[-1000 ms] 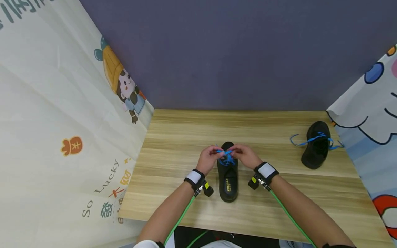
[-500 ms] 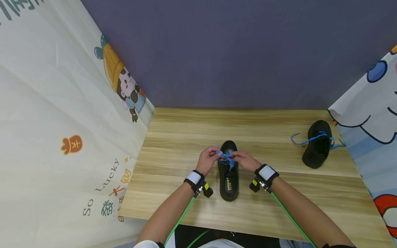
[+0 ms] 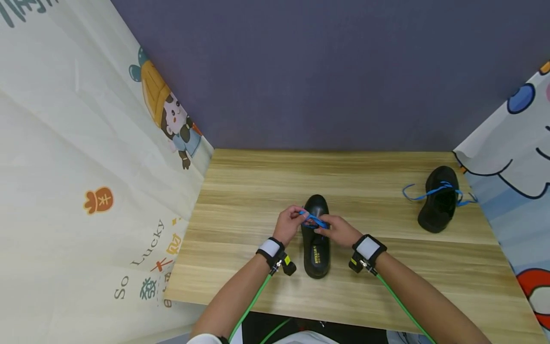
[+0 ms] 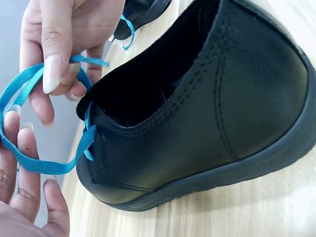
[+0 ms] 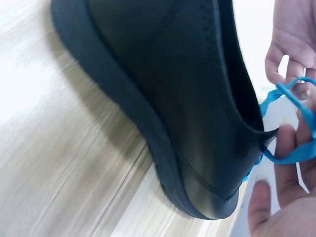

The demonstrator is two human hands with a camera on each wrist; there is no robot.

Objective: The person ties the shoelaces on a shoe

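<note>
Frame centre: your right hand has drawn nearer, both it and your left hand pinching the blue lace over the black shoe; knot tightening.

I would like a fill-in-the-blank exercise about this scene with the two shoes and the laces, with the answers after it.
1. Both hands hold a lace of ____ colour on the near black shoe.
2. The left hand and the right hand work above the ____ table.
3. The second black shoe lies to the person's ____ side.
4. The laces of the second shoe lie ____ on the table.

Missing words: blue; wooden; right; loose
</note>
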